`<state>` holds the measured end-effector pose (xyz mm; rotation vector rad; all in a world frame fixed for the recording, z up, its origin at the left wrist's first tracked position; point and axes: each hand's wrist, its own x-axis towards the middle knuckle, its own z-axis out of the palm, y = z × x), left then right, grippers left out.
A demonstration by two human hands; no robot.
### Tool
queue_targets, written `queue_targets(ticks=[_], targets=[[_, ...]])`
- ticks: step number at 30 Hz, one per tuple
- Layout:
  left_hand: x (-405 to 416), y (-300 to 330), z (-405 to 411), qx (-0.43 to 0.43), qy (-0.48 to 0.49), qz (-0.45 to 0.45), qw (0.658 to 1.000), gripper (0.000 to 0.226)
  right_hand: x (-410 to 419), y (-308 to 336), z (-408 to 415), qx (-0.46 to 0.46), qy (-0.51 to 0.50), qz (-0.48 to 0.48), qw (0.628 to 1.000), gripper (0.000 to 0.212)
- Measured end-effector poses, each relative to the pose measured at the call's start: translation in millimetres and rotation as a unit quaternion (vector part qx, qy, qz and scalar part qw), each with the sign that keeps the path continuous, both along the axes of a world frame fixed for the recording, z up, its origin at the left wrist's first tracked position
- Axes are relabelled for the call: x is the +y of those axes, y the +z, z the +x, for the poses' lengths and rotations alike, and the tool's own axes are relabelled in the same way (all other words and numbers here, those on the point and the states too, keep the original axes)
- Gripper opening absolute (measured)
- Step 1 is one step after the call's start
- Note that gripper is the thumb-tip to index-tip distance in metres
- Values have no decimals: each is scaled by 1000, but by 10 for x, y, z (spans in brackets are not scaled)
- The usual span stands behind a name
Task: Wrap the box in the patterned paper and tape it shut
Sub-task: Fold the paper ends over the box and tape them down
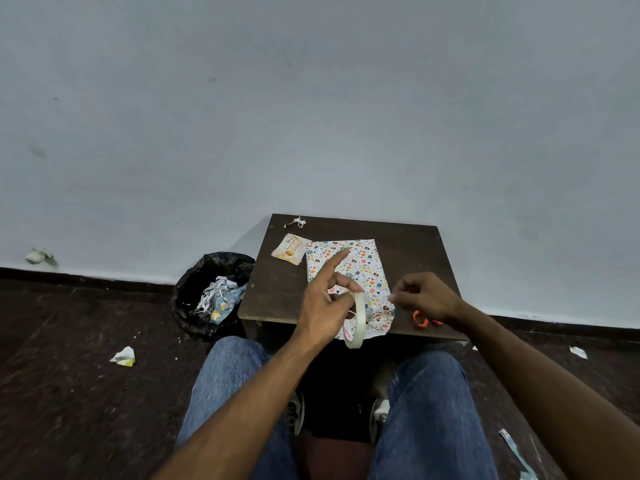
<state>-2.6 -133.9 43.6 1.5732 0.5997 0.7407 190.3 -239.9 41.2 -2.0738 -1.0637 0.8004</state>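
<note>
While the left hand holds the tape roll upright, thumb and curled fingers gripping its rim and the index finger stretched out over the parcel, the right hand is closed in a pinch just off the roll's right side. It probably has the free tape end, but the strip itself is too thin and pale to make out, so that is a guess.

The box lies on the desk, already covered in patterned paper. Its near end overhangs the desk edge, and loose paper flares out there, not yet folded flat.

Risks, as judged:
- Neither hand presses the box. A tug on the tape could drag or tip it off the near edge.
- The open end flap could spring apart before tape reaches it.
- A long drawn strip may twist and stick to itself or to the fingers.
- The scissors sit under the right wrist; reaching for them one-handed could let the strip go.

Hard to see: the near end fold is hidden behind the roll and left hand. Only the orange scissor handles show. Whether earlier seams are taped cannot be told. A small printed card lies beside the box's far left corner; its text is unreadable.
</note>
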Motion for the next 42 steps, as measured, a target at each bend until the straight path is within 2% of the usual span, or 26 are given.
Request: queue_targets(ticks=[2, 5, 9, 12, 15, 17, 23, 30, 33, 38, 42], targets=[[-38, 42, 5, -1, 0, -1, 1000, 72, 30, 169, -168, 111, 54, 39, 992, 15], [-51, 74, 8, -18, 2, -1, 1000, 76, 78, 229, -349, 154, 115, 29, 981, 21], [-45, 49, 6, -33, 6, 1, 999, 80, 98, 118, -513, 170, 57, 80, 981, 28], [-41, 49, -4, -51, 16, 8, 999, 78, 128, 77, -677, 171, 3, 154, 973, 26], [-47, 62, -12, -62, 26, 12, 998, 77, 174, 64, -779, 134, -44, 218, 966, 22], [-45, 70, -4, -64, 37, 15, 997, 81, 202, 35, -795, 75, -63, 233, 967, 23], [-33, 9, 61, -82, 98, 11, 992, 81, 229, -83, -814, -127, -96, 213, 964, 31], [-36, -28, 105, -108, 119, -6, 987, 86, 190, -40, -897, -268, -80, 220, 935, 31], [-13, -39, 112, -119, 114, -19, 986, 85, 193, -44, -908, -261, -74, 239, 933, 27], [-8, 10, 101, -137, 85, -65, 985, 80, 180, -77, -845, -184, -30, 251, 950, 23], [36, -53, 116, -119, 72, -88, 986, 79, 137, -92, -793, -124, -8, 243, 962, 19]])
